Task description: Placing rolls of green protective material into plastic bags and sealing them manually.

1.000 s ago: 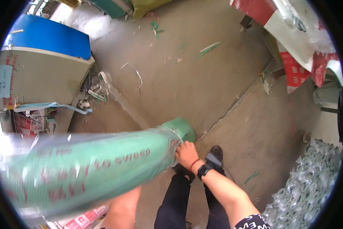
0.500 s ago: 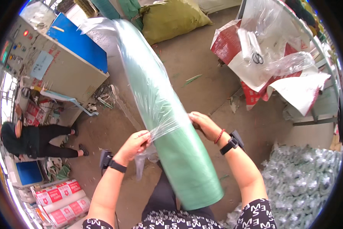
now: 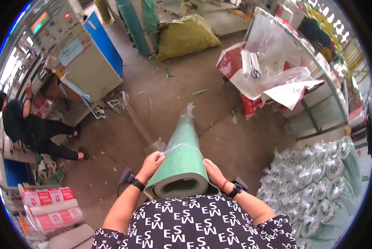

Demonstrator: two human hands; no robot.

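Observation:
A roll of green sheet (image 3: 181, 166) points away from me, its near end against my patterned shirt and its spiral of layers showing. Clear plastic sleeve (image 3: 181, 135) covers the far part, bunching to a loose tip beyond the roll. On the roll's left side my left hand (image 3: 151, 164) is closed, pinching the sleeve's edge. My right hand (image 3: 213, 171) is closed at the same height on the right side, at the sleeve's edge; its fingertips are partly hidden. Each wrist wears a dark strapped device.
Wrapped rolls (image 3: 306, 186) are stacked at right. Behind them stands a metal-framed table (image 3: 314, 99) with plastic film and scissors (image 3: 256, 74). A control cabinet (image 3: 80, 50) is at far left, a yellow sack (image 3: 186, 37) at the back. A person (image 3: 32, 124) works at left.
The roll has swung from raised and slanting to pointing away, its near end now facing up at me. Both hands have come closer to my body, and the sleeve's edge stays between them.

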